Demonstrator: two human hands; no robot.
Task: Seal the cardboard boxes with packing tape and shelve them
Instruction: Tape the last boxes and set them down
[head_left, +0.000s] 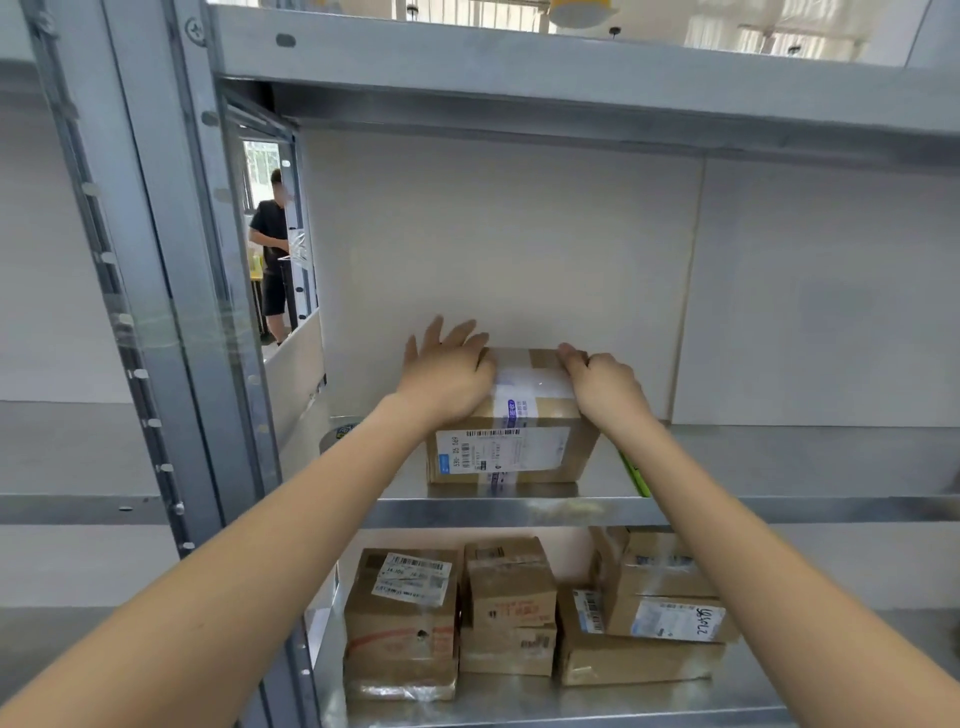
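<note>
Both hands rest on top of the sealed cardboard box (511, 415) in the head view: the left hand (449, 371) lies flat with fingers spread on its upper left edge, holding nothing, while the right hand (602, 382) curls its fingers over the upper right edge. That box sits on the metal shelf (519, 509), near its front lip. Pushing evenly with both hands should slide it straight back. Below the box, more taped boxes (511, 603) lie stacked.
</note>
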